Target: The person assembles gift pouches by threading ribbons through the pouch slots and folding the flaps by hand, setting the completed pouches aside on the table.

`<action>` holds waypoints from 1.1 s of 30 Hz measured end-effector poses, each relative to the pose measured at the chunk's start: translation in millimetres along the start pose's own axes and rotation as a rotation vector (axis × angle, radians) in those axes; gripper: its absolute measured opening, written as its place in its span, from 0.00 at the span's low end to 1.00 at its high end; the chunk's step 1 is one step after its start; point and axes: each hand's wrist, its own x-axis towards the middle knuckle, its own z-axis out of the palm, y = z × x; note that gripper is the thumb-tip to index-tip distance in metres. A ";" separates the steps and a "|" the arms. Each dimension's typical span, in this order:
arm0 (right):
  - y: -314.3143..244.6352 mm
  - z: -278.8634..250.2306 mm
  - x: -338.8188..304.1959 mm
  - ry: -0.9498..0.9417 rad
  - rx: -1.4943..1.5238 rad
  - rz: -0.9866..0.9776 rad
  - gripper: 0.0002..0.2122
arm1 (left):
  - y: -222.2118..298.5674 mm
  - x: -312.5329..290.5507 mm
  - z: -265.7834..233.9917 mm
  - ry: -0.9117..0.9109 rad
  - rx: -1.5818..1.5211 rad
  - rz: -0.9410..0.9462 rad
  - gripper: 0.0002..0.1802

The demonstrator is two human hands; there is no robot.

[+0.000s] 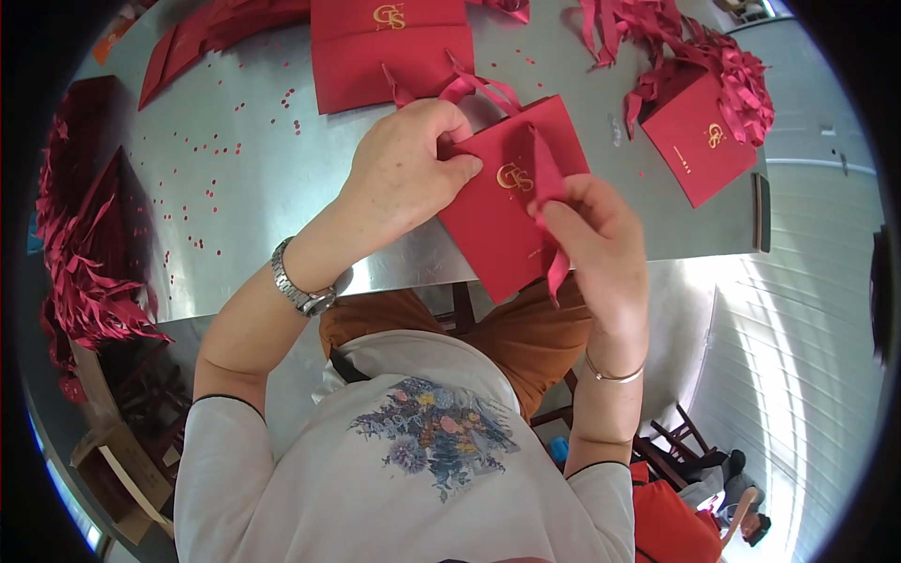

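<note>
— Paper, is it, that red bag (502, 220)?

— Stiff matte red paper, flat and rectangular, with a gold emblem on its face. It sits tilted over the near edge of the table (282, 188), in the middle between both hands. The left hand (408, 169) pinches its top left corner, fingers curled over the edge. The right hand (596, 239) grips a satin ribbon (549, 188) that runs down the bag's front, thumb and fingers closed on it.

— What lies around it?

— Another flat bag (389, 52) just beyond, at the far side. A third bag (699, 136) far right, half under a heap of loose ribbons (741, 80). More ribbons (84, 253) piled at the left edge. Small red paper dots (202, 164) are scattered over the smooth grey metal top.

— Any room to move?

— Bare tabletop left of the left hand, up to the ribbon pile. The table's near edge passes right under the bag; its right end stops just beyond the third bag.
</note>
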 end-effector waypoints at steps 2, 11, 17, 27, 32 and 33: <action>2.0 -7.0 -5.1 -0.066 0.268 0.000 0.12 | -0.1 -0.9 0.7 0.018 0.021 -0.018 0.10; 49.8 -31.2 -33.2 -0.139 0.801 -0.066 0.21 | -10.2 1.9 2.2 0.036 -0.011 -0.012 0.09; 70.2 -37.9 -44.4 -0.110 0.972 -0.124 0.18 | -7.2 2.7 3.2 0.075 0.021 -0.011 0.14; 43.0 12.7 -20.2 -0.015 1.413 -0.326 0.19 | 47.9 -38.9 15.7 -0.472 -0.316 0.083 0.13; 40.0 26.4 -16.1 -0.010 1.484 -0.353 0.19 | 39.1 -47.8 22.4 -0.307 -0.270 0.175 0.10; 40.9 27.8 -16.4 -0.021 1.482 -0.365 0.19 | 39.9 -48.9 20.5 -0.306 -0.252 0.158 0.08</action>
